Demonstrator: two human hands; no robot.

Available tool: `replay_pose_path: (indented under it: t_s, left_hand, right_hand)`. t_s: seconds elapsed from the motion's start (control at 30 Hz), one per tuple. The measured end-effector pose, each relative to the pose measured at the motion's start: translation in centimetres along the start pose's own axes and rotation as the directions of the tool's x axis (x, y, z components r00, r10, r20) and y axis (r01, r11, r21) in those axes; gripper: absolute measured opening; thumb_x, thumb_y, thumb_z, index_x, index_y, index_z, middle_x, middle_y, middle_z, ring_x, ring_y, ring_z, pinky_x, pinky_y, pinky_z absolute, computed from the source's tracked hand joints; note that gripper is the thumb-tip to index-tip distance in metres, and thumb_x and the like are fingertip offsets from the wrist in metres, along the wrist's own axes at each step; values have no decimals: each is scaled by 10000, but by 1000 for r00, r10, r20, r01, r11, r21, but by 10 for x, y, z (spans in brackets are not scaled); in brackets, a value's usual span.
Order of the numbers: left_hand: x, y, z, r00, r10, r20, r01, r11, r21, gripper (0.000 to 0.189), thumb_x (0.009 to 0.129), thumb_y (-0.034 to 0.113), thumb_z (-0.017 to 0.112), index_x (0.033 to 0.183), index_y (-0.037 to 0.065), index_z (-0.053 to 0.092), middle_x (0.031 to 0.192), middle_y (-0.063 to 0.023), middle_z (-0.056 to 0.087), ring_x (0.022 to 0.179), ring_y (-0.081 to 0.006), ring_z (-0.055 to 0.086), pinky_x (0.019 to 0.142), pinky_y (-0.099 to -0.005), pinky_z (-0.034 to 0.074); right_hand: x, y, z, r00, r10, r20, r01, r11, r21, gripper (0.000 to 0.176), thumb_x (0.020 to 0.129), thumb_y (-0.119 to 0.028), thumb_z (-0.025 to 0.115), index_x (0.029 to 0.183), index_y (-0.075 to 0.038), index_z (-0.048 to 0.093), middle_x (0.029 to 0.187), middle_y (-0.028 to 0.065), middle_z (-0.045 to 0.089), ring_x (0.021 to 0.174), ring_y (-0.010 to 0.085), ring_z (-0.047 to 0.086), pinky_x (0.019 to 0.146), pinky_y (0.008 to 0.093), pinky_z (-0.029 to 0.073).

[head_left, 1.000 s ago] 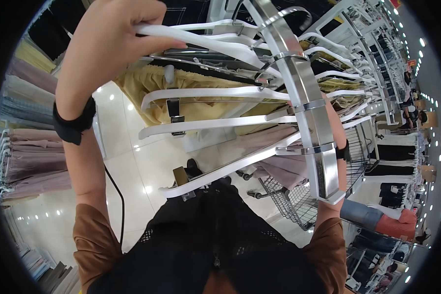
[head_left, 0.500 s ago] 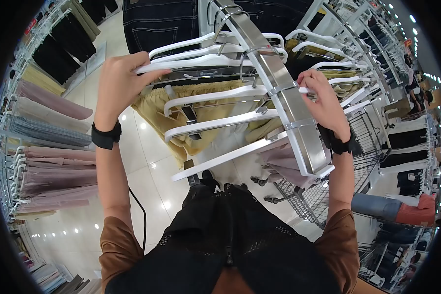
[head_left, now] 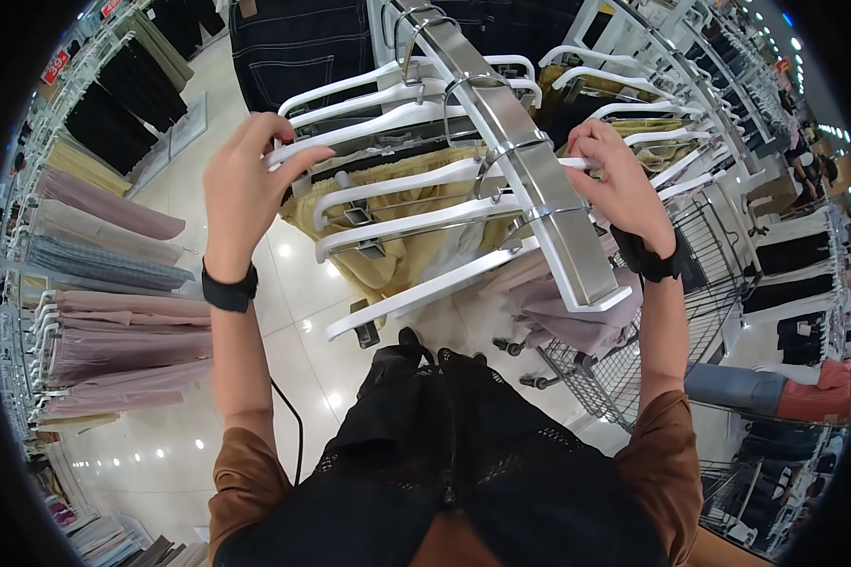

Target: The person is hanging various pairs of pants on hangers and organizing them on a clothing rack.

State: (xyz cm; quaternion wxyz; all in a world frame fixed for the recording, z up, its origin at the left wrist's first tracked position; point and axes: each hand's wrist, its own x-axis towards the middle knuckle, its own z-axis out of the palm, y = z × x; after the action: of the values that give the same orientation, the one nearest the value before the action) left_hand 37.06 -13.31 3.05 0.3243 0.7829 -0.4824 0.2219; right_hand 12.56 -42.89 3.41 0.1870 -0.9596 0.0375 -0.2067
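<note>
While the left hand (head_left: pixel 246 189) holds a hanger (head_left: pixel 378 121), cloth (head_left: pixel 577 317) overhangs the cart (head_left: pixel 624 378).

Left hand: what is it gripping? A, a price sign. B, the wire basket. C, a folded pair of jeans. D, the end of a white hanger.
D: the left hand is closed around the end of a white hanger that hangs on the slanted metal arm.
</note>
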Motion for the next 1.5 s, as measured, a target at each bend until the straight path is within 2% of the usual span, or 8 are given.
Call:
replay_pose_path:
  t_s: [0.3,0.7,0.87,0.93,1.07,1.2,1.4,1.5]
  left_hand:
    - [-15,54,16,965,198,172,-188,980,-71,192,796,185,695,855,22,612,807,-114,611,747,-291,591,614,-352,461]
    - [-125,-18,16,829,-239,506,278,961,-2,218,895,212,578,794,20,563,632,-182,564,595,-376,556,523,-404,409]
    - [-270,-50,39,865,-217,453,144,971,190,237,888,246,579,836,15,584,651,-189,587,600,-408,559,550,-462,429]
    - [-301,-18,43,685,-457,567,281,884,374,241,880,281,587,869,41,606,668,-194,606,625,-411,585,567,-489,447]
    - [-331,52,66,516,-465,720,186,880,436,270,861,339,604,833,71,618,690,-176,631,654,-382,625,566,-471,474]
    - [-298,132,95,509,-175,843,68,984,163,263,855,308,609,778,58,582,705,-144,635,648,-364,621,566,-457,478]
    - [-229,261,157,498,358,790,-144,932,-332,151,843,211,593,810,72,547,682,-109,601,612,-321,612,536,-417,476]
    - [-218,319,199,366,558,744,-281,829,-484,157,801,209,639,827,79,556,765,-85,610,740,-284,613,617,-410,474]
  right_hand:
    - [28,-12,-13,991,-126,-52,124,991,-45,394,778,-329,722,751,31,564,883,107,489,850,263,492,721,332,407]
    - [-31,-18,-41,969,-87,-230,69,994,-85,345,830,-195,675,1125,-28,609,1190,140,566,1100,303,522,951,360,409]
    - [-145,23,-31,639,468,-610,-238,875,422,198,883,-77,593,1065,-6,616,1033,96,643,945,148,590,864,274,434]
    - [-200,41,2,468,540,-699,-288,841,458,129,896,-60,568,999,-2,621,950,80,656,871,104,593,794,258,458]
    - [-272,11,68,601,695,-395,-635,715,293,160,852,-120,614,946,9,625,900,135,658,840,233,627,747,341,490]
    - [-316,-10,113,901,431,57,-419,895,-152,517,819,-331,665,1216,-28,529,1192,149,574,1129,328,517,1060,435,331]
    - [-382,2,119,916,320,242,-349,933,90,524,803,-397,680,1168,-42,557,1096,140,613,1091,316,548,1062,438,336]
    - [-409,7,96,745,491,451,-647,698,308,353,827,-385,656,984,-69,643,883,133,652,903,272,605,816,396,455]
